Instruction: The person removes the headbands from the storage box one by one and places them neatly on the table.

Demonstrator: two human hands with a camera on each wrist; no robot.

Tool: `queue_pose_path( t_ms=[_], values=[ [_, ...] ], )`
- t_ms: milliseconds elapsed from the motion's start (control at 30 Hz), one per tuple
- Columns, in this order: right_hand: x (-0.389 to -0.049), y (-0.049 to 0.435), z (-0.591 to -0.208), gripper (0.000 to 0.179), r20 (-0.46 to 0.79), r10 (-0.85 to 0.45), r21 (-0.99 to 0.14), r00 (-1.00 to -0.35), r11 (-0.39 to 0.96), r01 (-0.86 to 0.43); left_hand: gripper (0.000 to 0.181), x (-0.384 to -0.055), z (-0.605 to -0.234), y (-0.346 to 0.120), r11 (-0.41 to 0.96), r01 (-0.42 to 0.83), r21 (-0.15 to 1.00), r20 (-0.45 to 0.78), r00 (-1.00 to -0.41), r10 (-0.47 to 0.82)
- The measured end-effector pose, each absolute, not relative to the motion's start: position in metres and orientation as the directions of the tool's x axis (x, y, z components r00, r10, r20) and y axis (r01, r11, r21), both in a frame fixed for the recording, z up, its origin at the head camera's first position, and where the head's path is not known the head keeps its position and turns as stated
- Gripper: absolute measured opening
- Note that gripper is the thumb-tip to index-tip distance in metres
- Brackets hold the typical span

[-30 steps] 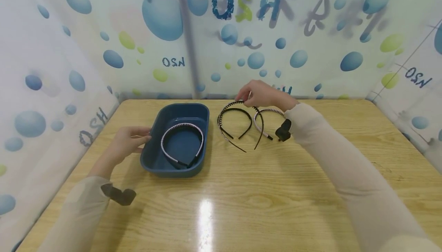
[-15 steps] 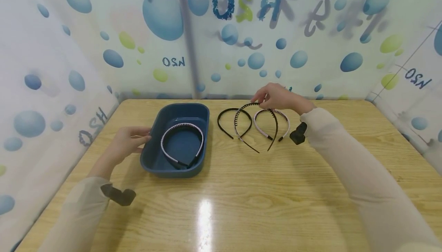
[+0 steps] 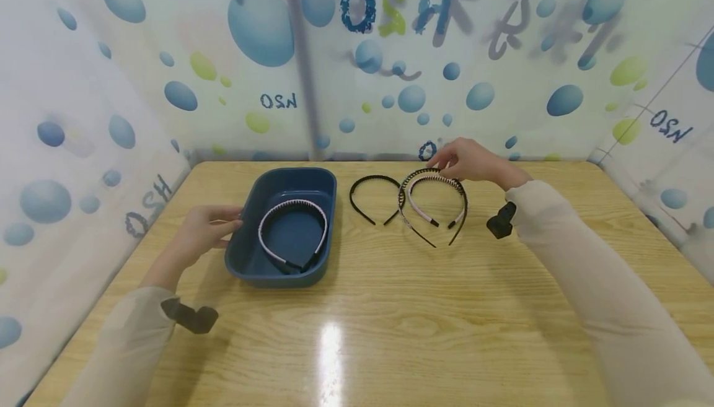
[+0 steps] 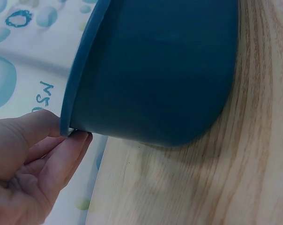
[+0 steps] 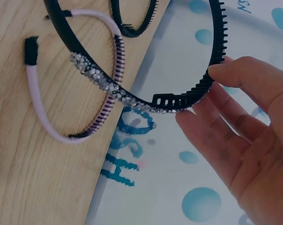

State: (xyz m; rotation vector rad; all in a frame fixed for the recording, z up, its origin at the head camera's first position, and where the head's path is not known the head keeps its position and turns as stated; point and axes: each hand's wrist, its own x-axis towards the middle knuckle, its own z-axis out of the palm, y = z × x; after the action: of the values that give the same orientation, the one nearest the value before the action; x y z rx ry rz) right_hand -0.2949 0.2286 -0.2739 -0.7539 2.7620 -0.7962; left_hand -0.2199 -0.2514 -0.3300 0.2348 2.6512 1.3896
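Observation:
In the head view my left hand holds the left rim of a blue plastic tub. The left wrist view shows thumb and fingers pinching that rim. Inside the tub lies a pale toothed headband with dark ends. My right hand pinches a black toothed headband at its top curve, thumb on one side and fingers on the other. Clear sparkling stones line one arm of it. Held above the table, it overlaps a pale pink headband lying there in the head view.
Another black headband lies on the wooden table, between the tub and the pink one. A printed sheet with blue and green dots rises behind the table's back edge and along both sides.
My right hand has moved to the right with the stone-set black headband, from over the plain black headband to over the pink one. The left hand and tub stay in place.

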Motion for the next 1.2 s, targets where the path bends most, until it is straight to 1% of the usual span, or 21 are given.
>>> queue_pose_path(
  t_ms=[433,767,1200],
  values=[
    [-0.292,0.266,-0.282,0.025,-0.022,-0.436,-0.549,-0.900,0.758,-0.353,0.042,-0.219,-0.331,-0.252,0.566,0.071,0.821,-0.057,-0.977,0.205],
    [-0.292,0.295,-0.287,0.029,-0.023,-0.369,-0.559,-0.929,0.775,-0.294,0.041,-0.219,-0.329,-0.251,0.553,0.079,0.829,-0.046,-0.977,0.208],
    [-0.288,0.312,-0.293,0.029,-0.034,-0.316,-0.536,-0.948,0.806,-0.249,0.042,-0.221,-0.331,-0.252,0.561,0.069,0.825,-0.057,-0.977,0.205]
  ],
)
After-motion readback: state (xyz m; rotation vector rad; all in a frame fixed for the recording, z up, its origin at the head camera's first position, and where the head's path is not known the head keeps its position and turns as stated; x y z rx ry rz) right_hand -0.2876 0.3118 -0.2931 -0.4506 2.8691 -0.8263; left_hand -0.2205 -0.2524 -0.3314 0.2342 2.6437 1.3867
